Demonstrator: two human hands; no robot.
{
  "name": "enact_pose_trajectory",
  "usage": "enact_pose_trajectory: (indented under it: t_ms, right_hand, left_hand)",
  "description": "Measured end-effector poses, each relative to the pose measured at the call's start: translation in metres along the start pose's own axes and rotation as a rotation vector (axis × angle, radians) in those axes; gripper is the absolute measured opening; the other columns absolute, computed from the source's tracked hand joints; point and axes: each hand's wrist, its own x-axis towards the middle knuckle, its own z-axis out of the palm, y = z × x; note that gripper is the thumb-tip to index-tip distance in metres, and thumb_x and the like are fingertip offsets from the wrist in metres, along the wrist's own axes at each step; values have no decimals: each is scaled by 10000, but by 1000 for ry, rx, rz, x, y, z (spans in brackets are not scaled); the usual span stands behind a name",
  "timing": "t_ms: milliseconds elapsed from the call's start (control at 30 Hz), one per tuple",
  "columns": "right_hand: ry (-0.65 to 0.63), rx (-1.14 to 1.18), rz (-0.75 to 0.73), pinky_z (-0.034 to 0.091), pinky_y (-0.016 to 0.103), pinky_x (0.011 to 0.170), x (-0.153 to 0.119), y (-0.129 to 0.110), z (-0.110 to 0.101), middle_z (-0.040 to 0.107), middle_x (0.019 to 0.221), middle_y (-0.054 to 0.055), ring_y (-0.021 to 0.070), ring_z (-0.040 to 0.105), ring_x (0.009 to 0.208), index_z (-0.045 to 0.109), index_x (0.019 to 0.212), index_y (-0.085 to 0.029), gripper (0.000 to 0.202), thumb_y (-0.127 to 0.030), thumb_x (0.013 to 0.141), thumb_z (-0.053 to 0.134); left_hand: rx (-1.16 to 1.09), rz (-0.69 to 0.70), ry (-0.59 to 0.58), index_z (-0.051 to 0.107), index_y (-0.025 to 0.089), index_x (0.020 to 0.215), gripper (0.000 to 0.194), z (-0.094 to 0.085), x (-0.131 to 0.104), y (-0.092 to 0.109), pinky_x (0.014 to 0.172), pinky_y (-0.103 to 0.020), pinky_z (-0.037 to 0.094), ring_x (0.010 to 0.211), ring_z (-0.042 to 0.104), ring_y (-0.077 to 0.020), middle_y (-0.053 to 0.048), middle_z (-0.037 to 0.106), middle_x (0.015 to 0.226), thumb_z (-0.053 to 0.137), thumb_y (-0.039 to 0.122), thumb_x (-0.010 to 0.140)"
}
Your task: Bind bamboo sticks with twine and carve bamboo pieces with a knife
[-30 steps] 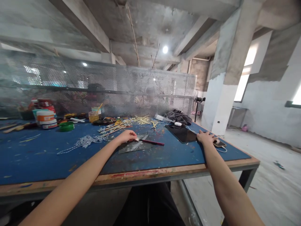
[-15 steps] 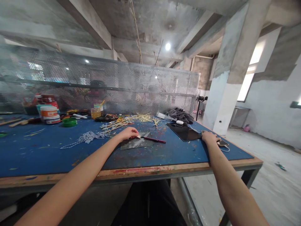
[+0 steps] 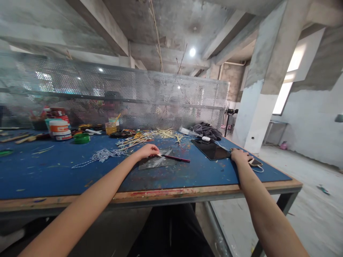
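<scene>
Small pale piece (image 3: 160,155): partly obscured by fingertips, full outline indeterminable. Left hand (image 3: 150,151): fingers pinched narrow on it, above the grey sheet (image 3: 152,163). Right hand (image 3: 241,156): palm down, fingers spread, between tablet (image 3: 210,150) and phone (image 3: 255,162). Sheet lies on the tabletop (image 3: 209,176), glossy, pale-streaked; dark-red stick (image 3: 180,159) extends past its right edge.

This looks like a craft workshop. Paint tubs (image 3: 59,127) and wood strips (image 3: 142,140) crowd a paint-stained counter (image 3: 107,182) beneath bare concrete beams (image 3: 107,32).
</scene>
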Motion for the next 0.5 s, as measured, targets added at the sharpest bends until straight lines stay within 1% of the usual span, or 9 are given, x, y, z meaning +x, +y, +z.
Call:
enact_pose_trajectory:
  t_ms: [67,133,200,233,300,333,400,467,500]
  right_hand:
    - [1,-27,37,491,494,951,-5,0,-3,572,1297,100,253,580,1137,581,1235,-177,348,-355,937,593]
    - [37,-46,31,489,496,954,-13,-2,-9,572,1298,99,254,578,1141,585,1229,-177,339,-348,936,595]
    - [109,-48,-36,473,513,973,-21,-10,-16,550,1328,104,267,557,1176,576,1244,-177,352,-341,934,598]
    - [151,-42,-96,460,524,988,-25,-17,-21,530,1355,107,277,538,1203,566,1259,-180,365,-339,933,598]
    - [202,-14,-263,446,530,1003,-35,-40,-30,509,1380,111,283,520,1226,550,1283,-182,385,-337,934,597]
    - [201,5,-370,450,520,1002,-41,-55,-35,514,1375,109,276,526,1218,559,1271,-183,369,-337,937,591]
    - [148,44,-606,473,489,978,-55,-89,-43,566,1307,105,254,563,1166,590,1220,-170,325,-334,939,590]
    - [60,80,-832,503,461,937,-76,-125,-49,598,1255,88,228,597,1101,603,1192,-178,295,-340,946,581]
    - [15,93,-918,514,452,918,-87,-142,-51,607,1237,85,223,608,1077,604,1187,-174,298,-346,944,584]
  left_hand:
    - [-4,1,3,629,118,982,210,0,-1,1,658,-290,549,739,624,-134,-30,646,902,607,321,933]
    - [-13,1,12,628,118,980,211,0,-1,1,652,-286,544,732,619,-133,-29,643,899,608,323,932]
    - [-22,-4,21,628,119,981,212,0,-1,2,652,-286,543,734,618,-133,-29,643,902,608,324,932]
    - [-25,-7,24,628,118,983,212,1,-2,2,654,-288,545,737,620,-135,-29,644,904,608,323,932]
    - [-32,-15,31,629,118,990,212,1,-2,2,661,-292,550,745,626,-137,-32,647,911,607,320,934]
    - [-36,-19,36,629,118,996,211,2,-3,1,665,-295,552,749,628,-138,-33,648,915,606,318,934]
    - [-46,-24,49,627,118,1005,208,2,-4,0,670,-298,555,754,630,-138,-36,649,923,606,312,935]
    - [-54,-24,58,626,118,1008,204,2,-4,-1,668,-296,555,752,629,-137,-36,649,924,607,308,935]
    - [-57,-22,60,626,118,1007,203,2,-4,-1,666,-296,556,751,629,-136,-36,649,922,608,307,934]
